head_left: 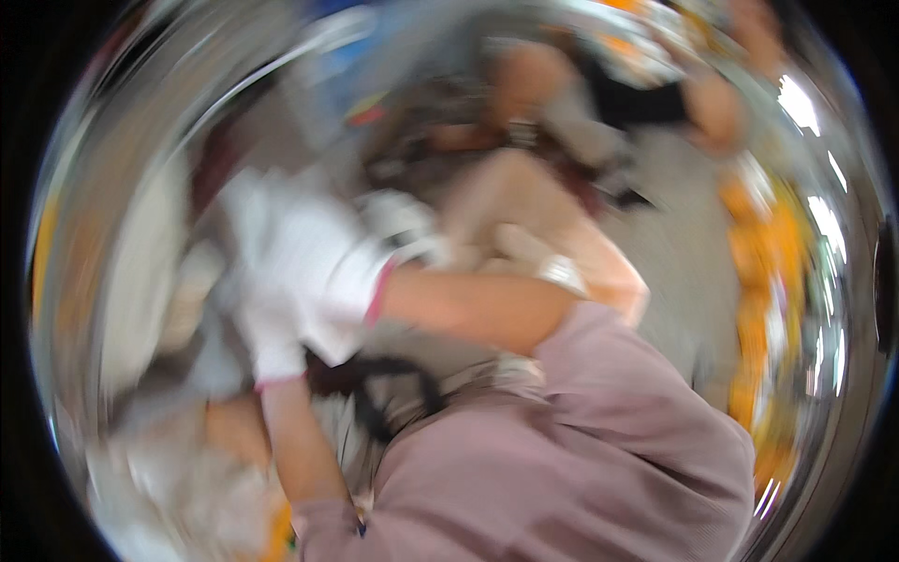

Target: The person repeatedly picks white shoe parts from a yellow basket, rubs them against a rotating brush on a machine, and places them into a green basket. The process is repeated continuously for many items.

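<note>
Motion blur smears most of the picture. My right hand (314, 248), in a white glove with a pink cuff, reaches across to the left in front of me. Just below it is my left hand (273, 337) in a matching glove, and the two overlap or touch. The fingers of both are too smeared to read. Pale grey and white material lies about the gloves, too blurred to name. Beside my right glove sits a rounded white thing (403, 223) with dark marks. A black loop, perhaps a strap (426, 389), shows close to my body.
Ahead, another person (529, 80) is low down with bare limbs showing. A peach-coloured surface (524, 201) lies between us. Yellow-orange packages (754, 281) line the right side along a grey floor (670, 244). A blue thing (342, 56) is at the far left.
</note>
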The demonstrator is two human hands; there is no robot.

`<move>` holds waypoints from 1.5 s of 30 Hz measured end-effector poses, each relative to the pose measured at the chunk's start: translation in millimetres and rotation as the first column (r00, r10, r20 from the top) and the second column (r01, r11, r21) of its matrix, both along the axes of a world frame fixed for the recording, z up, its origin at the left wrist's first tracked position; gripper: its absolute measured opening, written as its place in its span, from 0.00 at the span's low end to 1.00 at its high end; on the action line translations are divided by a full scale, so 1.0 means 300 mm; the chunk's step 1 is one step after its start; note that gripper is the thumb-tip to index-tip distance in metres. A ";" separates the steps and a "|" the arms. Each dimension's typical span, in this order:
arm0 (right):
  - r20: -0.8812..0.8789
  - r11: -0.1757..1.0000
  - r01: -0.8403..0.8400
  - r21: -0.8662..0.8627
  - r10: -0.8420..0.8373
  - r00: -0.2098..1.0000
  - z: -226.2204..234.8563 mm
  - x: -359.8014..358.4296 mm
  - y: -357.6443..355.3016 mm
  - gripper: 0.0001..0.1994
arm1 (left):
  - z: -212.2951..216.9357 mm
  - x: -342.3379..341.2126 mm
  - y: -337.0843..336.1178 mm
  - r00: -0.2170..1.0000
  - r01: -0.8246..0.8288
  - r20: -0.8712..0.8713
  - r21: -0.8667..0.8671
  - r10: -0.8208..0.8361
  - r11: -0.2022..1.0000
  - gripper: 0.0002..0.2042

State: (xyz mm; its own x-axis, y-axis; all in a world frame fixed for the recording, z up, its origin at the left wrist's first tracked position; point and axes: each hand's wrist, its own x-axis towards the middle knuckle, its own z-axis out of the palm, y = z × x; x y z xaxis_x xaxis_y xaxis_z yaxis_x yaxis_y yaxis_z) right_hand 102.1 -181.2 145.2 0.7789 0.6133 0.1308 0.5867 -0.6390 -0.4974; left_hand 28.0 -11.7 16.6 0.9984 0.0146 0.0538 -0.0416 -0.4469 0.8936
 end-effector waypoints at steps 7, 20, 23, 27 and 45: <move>-0.434 0.726 0.529 0.438 -0.345 0.833 -0.005 -0.103 -0.078 0.41 | 0.052 0.272 -0.046 0.954 -0.290 -0.292 -0.841 0.068 0.457 0.31; -0.452 0.834 0.419 0.359 -0.238 0.860 -0.063 -0.012 0.094 0.48 | -0.332 0.112 0.158 0.941 -0.298 -0.269 -0.361 0.207 0.884 0.23; 0.209 0.887 0.211 0.410 -0.317 0.925 -0.105 -0.136 -0.048 0.44 | -0.266 0.171 -0.137 0.958 -0.156 -0.286 -0.452 0.023 0.878 0.22; 0.756 0.998 0.069 0.008 -0.051 0.653 -0.131 -0.219 -0.236 0.24 | -0.140 0.187 -0.397 0.939 0.000 -0.282 -0.576 -0.199 0.817 0.21; 0.221 0.992 -0.106 0.071 0.088 0.971 -0.072 -0.315 0.095 0.14 | 0.016 -0.002 0.017 0.879 -0.457 -0.434 -0.885 0.197 0.091 0.17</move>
